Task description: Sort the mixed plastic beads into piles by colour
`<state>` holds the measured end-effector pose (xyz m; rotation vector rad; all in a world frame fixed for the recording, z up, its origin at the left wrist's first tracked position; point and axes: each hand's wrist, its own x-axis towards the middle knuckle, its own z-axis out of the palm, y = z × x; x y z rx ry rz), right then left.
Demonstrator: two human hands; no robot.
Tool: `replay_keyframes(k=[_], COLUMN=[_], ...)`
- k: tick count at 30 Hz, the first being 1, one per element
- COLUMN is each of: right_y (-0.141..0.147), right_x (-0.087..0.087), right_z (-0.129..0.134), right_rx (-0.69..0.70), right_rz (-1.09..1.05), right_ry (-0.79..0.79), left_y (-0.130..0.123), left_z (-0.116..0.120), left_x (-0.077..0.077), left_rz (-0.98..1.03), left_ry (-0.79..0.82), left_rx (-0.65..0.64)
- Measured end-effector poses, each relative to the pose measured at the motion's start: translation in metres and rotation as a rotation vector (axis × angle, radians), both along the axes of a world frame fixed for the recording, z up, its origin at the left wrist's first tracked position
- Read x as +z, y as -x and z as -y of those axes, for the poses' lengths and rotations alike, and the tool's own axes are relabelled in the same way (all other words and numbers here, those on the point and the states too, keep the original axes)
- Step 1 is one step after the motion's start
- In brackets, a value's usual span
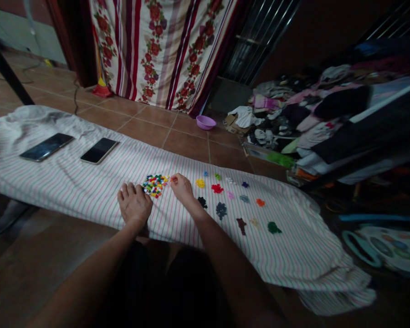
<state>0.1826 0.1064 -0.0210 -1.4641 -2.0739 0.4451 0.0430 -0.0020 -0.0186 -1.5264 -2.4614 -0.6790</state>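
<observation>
A mixed pile of small coloured pieces (pixel 156 184) lies on the striped cloth (pixel 123 200). My left hand (pixel 134 202) rests flat at the pile's left edge, its fingers apart. Just right of the pile, my right hand (pixel 181 187) is pinched, and what its fingertips hold is too small to name. Single-colour heaps spread to the right: yellow (pixel 200 183), red (pixel 217 188), black (pixel 202 202), dark grey (pixel 221 210), brown (pixel 241 225), orange (pixel 260 202) and dark green (pixel 274 228), among several others.
Two phones, one (pixel 47 147) at the far left and another (pixel 99 151) nearer the pile, lie on the cloth. Beyond the cloth are a purple bowl (pixel 206 122) on the tiled floor, a floral curtain (pixel 157 50) and heaped clothes (pixel 304 107) at right.
</observation>
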Motion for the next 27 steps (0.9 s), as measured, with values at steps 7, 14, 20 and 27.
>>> replay_keyframes(k=[7, 14, 20, 27], right_y=[-0.005, -0.040, -0.106, -0.204], right_x=[0.000, 0.007, 0.011, 0.022], right_z=[0.008, 0.017, 0.018, 0.026], right_rx=[0.012, -0.020, -0.225, -0.537], right_rz=[-0.108, -0.190, -0.302, -0.208], right_ry=[-0.007, -0.079, -0.135, -0.126], left_y=[0.000, -0.001, -0.001, -0.001], left_z=[0.002, 0.002, 0.002, 0.003], left_x=[0.001, 0.000, -0.002, -0.002], left_rz=[0.013, -0.042, -0.017, -0.010], left_ry=[0.008, 0.011, 0.008, -0.009], left_rx=[-0.009, 0.008, 0.011, -0.008])
